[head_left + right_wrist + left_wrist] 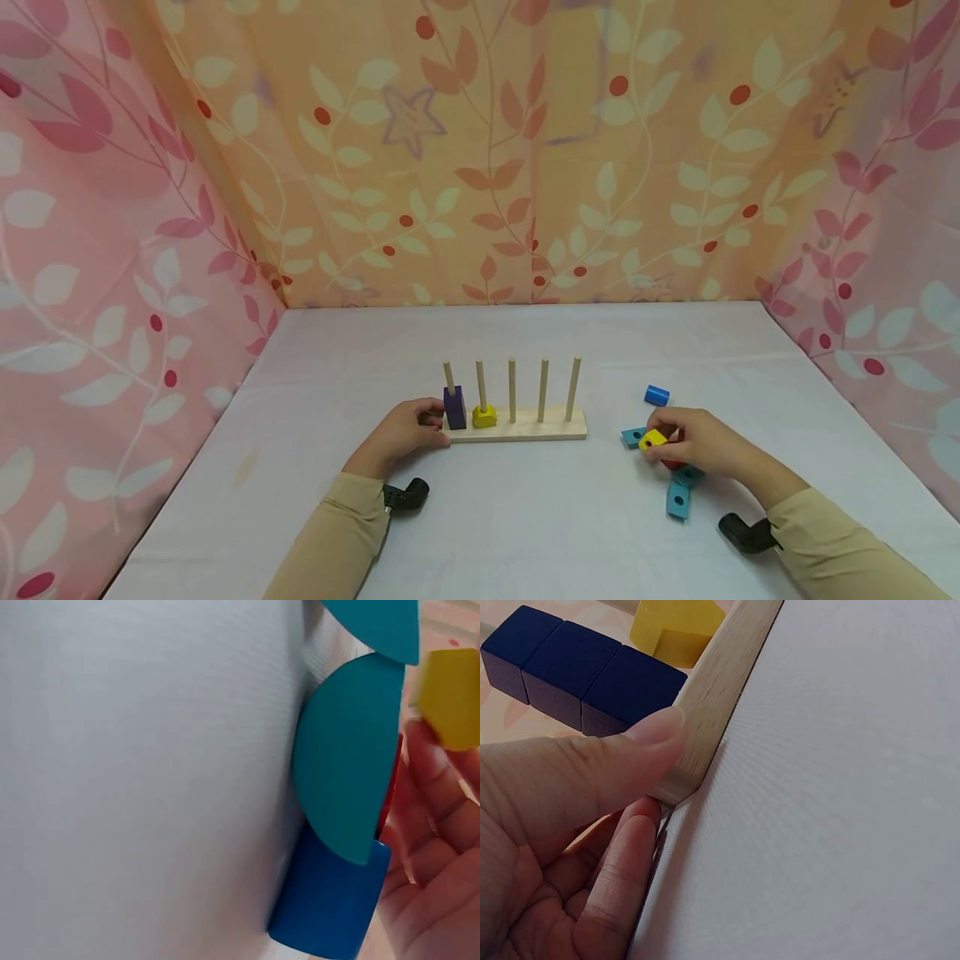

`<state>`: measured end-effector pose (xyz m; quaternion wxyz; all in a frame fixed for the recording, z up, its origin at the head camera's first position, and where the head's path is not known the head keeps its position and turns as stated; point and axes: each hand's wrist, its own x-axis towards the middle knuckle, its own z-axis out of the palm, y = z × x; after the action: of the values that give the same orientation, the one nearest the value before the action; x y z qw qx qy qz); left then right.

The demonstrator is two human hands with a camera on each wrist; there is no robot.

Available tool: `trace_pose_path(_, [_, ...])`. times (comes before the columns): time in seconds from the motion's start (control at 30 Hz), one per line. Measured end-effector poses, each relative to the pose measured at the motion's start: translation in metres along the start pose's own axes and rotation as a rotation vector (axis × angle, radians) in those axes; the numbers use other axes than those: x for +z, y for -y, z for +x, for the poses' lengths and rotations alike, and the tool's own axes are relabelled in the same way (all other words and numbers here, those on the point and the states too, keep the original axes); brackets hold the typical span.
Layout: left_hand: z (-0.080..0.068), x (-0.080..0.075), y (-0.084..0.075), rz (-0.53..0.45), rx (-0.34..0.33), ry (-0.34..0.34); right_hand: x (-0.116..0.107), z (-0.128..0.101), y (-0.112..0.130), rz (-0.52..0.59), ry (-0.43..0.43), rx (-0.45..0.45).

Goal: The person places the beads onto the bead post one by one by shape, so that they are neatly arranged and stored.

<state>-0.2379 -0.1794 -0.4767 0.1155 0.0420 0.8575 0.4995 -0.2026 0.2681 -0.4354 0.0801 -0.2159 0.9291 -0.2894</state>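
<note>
**Left hand steadies the peg board, right hand lifts a yellow block**

A white table (525,517) is walled on three sides by leaf-patterned curtains (487,167). At its middle stands a wooden peg board (525,425) with five upright pegs. The leftmost peg carries a stack of dark blue cubes (454,407); the next peg holds one yellow piece (484,416). The other three pegs are bare.

At 3 o'clock from the board lie loose blocks: a small blue cylinder (657,395), a teal piece (632,436) beside the fingers, and more teal blocks (679,492) at 6 o'clock from the right hand, with a red piece (672,463) partly hidden under it.

The left hand (405,433) grasps the board's left end, thumb (649,739) on top, finger under the corner. The right hand (697,442) pinches a yellow block (653,439) with a hole in it, tilted just above the table. No writing is readable.
</note>
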Motion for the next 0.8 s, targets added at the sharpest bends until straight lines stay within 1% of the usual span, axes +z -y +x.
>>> trace_pose_path(0.1, [0.000, 0.000, 0.000, -0.016, 0.006, 0.009, -0.001, 0.001, 0.002, -0.028, -0.085, 0.004])
trace_pose_path(0.2, [0.000, -0.001, 0.001, -0.011, 0.017, 0.013, -0.002, 0.002, 0.004, -0.048, -0.165, 0.016])
trace_pose_path(0.3, [0.000, -0.001, 0.001, -0.005, 0.012, 0.010, -0.005, 0.003, 0.008, -0.049, -0.202, 0.016])
trace_pose_path(0.43, [-0.001, -0.001, 0.000, 0.004, 0.004, 0.001, -0.011, 0.005, 0.017, 0.003, -0.212, 0.006])
trace_pose_path(0.63, [-0.003, -0.001, -0.001, 0.002, -0.001, -0.004, -0.022, 0.015, 0.040, 0.105, -0.237, -0.005])
trace_pose_path(0.8, [-0.003, -0.001, -0.002, 0.009, 0.002, -0.001, -0.028, 0.025, 0.060, 0.212, -0.290, 0.023])
